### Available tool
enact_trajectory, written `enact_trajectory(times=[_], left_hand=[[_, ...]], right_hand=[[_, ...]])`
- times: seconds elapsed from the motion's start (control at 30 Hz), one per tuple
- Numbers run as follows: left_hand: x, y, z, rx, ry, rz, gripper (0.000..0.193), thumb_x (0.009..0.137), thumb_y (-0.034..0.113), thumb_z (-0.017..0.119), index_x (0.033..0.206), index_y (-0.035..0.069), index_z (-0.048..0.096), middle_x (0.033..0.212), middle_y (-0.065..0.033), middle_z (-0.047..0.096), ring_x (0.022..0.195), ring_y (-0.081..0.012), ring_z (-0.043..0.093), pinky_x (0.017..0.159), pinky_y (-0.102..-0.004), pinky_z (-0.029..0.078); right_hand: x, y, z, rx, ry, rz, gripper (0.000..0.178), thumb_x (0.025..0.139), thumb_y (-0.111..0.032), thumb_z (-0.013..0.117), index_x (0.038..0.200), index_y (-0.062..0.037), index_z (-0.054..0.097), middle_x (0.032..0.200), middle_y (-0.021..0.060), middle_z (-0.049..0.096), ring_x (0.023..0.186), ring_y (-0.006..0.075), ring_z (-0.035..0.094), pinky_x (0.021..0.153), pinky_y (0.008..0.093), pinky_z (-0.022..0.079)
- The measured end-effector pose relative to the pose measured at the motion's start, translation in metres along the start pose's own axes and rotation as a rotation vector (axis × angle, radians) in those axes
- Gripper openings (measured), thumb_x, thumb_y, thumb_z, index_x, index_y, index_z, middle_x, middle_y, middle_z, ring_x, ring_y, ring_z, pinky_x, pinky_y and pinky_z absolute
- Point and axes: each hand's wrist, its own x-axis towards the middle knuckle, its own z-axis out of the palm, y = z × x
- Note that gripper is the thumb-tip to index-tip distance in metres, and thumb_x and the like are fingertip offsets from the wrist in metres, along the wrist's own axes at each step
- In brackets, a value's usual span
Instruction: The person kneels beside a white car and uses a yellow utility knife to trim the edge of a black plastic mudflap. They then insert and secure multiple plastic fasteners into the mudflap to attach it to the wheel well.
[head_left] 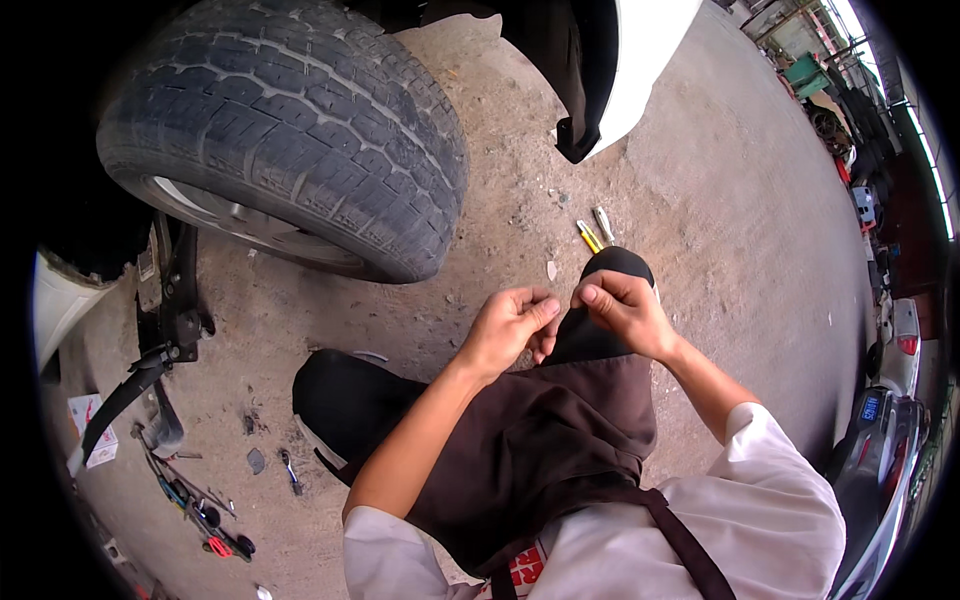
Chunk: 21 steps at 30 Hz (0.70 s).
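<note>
My left hand [508, 328] and my right hand [622, 312] are raised together above my knees, fingertips almost touching, both pinched shut as if on some very small item between them; the item itself is too small to make out, so I cannot tell what is gripped, or whether anything is. Both hands sit over my dark brown cloth apron [545, 440], which drapes across my lap as I crouch on the gritty grey concrete floor [720, 230]. Just ahead and to my left stands the large worn black rubber tyre [290, 130] on its silver wheel, under the white vehicle body [640, 50]. On the floor just beyond my right knee lie two small hand tools, one with a yellow handle [588, 237] and one pale [603, 224], well clear of both hands. A scatter of small tools with red and black handles [205, 515] lies at my lower left, near a black metal jack [175, 300] beside the tyre. Judgement: the step in hand appears to be fingertip preparation of a small piece, away from the wheel. The next move would call for a steady pinch and a careful reach toward the tyre or the tools ahead without losing that grip.
</note>
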Motion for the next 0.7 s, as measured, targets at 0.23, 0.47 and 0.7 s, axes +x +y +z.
enact_trajectory(times=[0.23,0.47,0.7], left_hand=[[0.123,0.027,-0.014,0.096,0.316,0.324,0.026,0.107,0.02,0.044,0.09,0.003,0.055,0.071,-0.0009,0.053,0.058,-0.013,0.059,0.052,-0.0264,0.049],[0.156,0.024,-0.02,-0.034,0.323,0.45,0.019,0.103,0.017,0.052,0.093,0.002,0.057,0.073,-0.0007,0.055,0.063,-0.014,0.066,0.054,-0.0252,0.053],[0.173,0.023,-0.021,-0.315,0.266,0.675,0.016,0.097,0.008,0.061,0.11,-0.001,0.064,0.085,-0.0057,0.067,0.068,-0.0112,0.064,0.058,-0.0228,0.052]], right_hand=[[0.075,-0.08,0.008,-0.843,0.566,-0.434,0.051,0.096,-0.014,0.06,0.142,-0.0004,0.042,0.067,0.0215,0.063,0.061,0.0392,0.064,0.056,0.0426,0.048],[0.11,-0.078,0.003,-0.906,0.662,-0.469,0.053,0.095,-0.011,0.059,0.141,0.0055,0.04,0.068,0.0241,0.065,0.066,0.0411,0.068,0.056,0.0419,0.05],[0.108,-0.096,-0.01,-0.439,0.312,-0.317,0.058,0.098,-0.01,0.059,0.15,0.0006,0.036,0.068,-0.0029,0.05,0.061,0.0041,0.042,0.054,0.0229,0.038]])
